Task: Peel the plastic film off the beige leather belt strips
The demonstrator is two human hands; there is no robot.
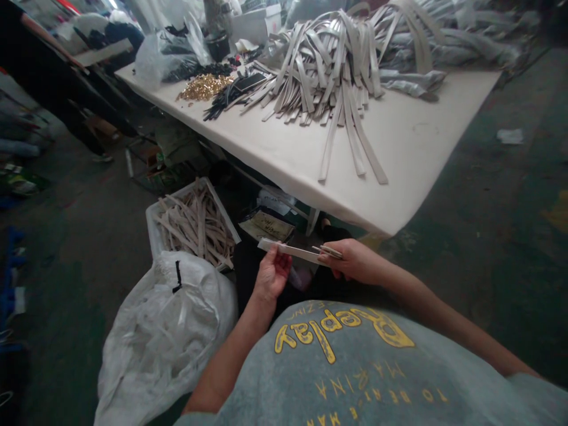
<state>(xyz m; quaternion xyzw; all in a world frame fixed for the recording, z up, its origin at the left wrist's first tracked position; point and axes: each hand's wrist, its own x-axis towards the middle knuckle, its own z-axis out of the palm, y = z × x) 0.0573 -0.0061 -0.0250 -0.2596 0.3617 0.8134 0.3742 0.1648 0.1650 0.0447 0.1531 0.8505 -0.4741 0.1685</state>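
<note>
A pale flat strap (299, 253) stretches between my two hands, above my lap. Near its left end, my left hand (274, 273) pinches it between thumb and fingers. My right hand (350, 258) is closed around the strap's other end and also around a thin tool with narrow tips (329, 252), perhaps tweezers or small scissors; its kind is not clear. On the table ahead lies a big heap of similar grey-beige straps (323, 71), a few hanging forward over the tabletop.
The white table (399, 142) has its near corner just ahead of me. Gold metal pieces (206, 87) and black strips (231, 94) lie on it. Left of me stand a crate of straps (199, 225) and a white sack (177, 331). A person (53, 77) stands far left.
</note>
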